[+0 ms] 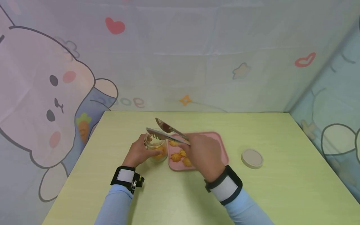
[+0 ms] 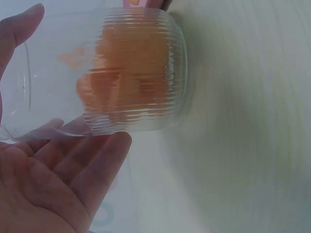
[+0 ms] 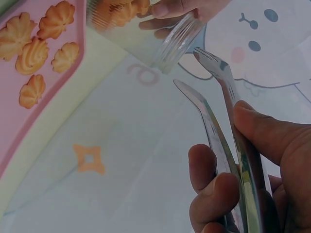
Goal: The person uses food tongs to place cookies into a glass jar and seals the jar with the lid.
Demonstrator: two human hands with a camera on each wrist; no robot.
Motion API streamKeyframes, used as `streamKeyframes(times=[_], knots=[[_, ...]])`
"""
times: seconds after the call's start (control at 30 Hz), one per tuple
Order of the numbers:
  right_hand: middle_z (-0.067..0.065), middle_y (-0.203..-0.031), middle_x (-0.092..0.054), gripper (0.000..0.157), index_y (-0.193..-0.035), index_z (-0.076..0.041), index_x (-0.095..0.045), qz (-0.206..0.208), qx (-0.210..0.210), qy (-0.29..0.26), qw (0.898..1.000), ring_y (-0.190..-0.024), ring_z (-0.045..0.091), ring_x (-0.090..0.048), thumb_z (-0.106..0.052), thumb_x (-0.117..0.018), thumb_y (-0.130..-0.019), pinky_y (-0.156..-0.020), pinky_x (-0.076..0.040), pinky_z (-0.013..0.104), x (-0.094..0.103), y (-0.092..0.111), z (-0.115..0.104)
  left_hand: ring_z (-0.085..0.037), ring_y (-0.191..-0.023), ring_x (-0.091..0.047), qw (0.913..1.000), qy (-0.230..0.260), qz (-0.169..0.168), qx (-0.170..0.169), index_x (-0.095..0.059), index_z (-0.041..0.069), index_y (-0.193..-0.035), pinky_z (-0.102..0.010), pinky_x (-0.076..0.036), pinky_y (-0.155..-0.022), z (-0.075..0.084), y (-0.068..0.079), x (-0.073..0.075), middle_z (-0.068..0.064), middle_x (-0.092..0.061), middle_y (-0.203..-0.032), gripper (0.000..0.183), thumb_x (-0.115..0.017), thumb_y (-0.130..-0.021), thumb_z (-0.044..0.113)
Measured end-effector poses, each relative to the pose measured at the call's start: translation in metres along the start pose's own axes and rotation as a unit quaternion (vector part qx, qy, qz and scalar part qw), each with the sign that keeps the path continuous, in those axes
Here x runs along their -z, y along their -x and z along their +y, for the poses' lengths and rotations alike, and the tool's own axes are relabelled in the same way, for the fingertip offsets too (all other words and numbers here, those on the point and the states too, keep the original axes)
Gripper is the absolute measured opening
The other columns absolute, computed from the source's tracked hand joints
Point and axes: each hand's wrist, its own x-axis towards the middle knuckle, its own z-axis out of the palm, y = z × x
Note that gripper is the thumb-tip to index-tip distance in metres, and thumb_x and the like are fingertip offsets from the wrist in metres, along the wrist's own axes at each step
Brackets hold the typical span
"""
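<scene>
My left hand [image 1: 138, 153] holds a clear glass jar [image 2: 53, 68] around its side, thumb on one side and fingers on the other. Golden cookies [image 2: 131, 63] fill the ribbed lower part of the jar, whose mouth is uncovered. In my right hand [image 1: 206, 153] is a pair of metal tongs [image 3: 223, 77], gripped between thumb and fingers with its tips spread and nothing between them. Seen from the head, the tips overlap the jar's mouth. Beside the jar lies a pink tray [image 1: 222, 140] with several flower-shaped cookies [image 3: 56, 19], partly hidden by my right hand.
A round pale lid [image 1: 252, 158] lies on the light wooden table [image 1: 281, 184], right of the tray. Behind the table hangs a printed cloth [image 1: 180, 37] with cartoon figures, and another cloth borders the right side.
</scene>
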Motion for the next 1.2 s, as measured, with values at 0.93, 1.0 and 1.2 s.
streamKeyframes(times=[0.93, 1.0, 1.2], knots=[[0.004, -0.049, -0.058, 0.043, -0.106, -0.013, -0.075, -0.003, -0.093, -0.026, 0.995, -0.036, 0.016, -0.044, -0.043, -0.077, -0.075, -0.028, -0.027, 0.028, -0.008, 0.01, 0.044, -0.033, -0.111, -0.054, 1.0, 0.003, 0.004, -0.005, -0.044, 0.003, -0.129, -0.053, -0.049, -0.087, -0.004, 0.002, 0.003, -0.022, -0.057, -0.13, 0.085, -0.083, -0.065, 0.043], [0.003, -0.045, -0.053, 0.042, -0.104, -0.013, -0.075, -0.002, -0.094, -0.022, 0.995, -0.035, 0.017, -0.042, -0.042, -0.077, -0.075, -0.028, -0.025, 0.028, -0.009, 0.01, 0.045, -0.033, -0.111, -0.053, 1.0, 0.004, 0.005, -0.004, -0.044, 0.003, -0.129, -0.052, -0.048, -0.087, -0.004, 0.002, 0.003, -0.021, -0.057, -0.13, 0.086, -0.084, -0.064, 0.043], [0.002, -0.044, -0.045, 0.033, -0.086, -0.012, -0.074, -0.006, -0.093, -0.012, 0.996, -0.036, 0.018, -0.042, -0.042, -0.077, -0.074, -0.029, -0.025, 0.029, -0.013, 0.011, 0.049, -0.032, -0.111, -0.054, 1.0, 0.003, 0.004, -0.001, -0.044, 0.004, -0.129, -0.052, -0.049, -0.087, -0.005, 0.002, 0.004, -0.02, -0.057, -0.13, 0.087, -0.083, -0.064, 0.045]])
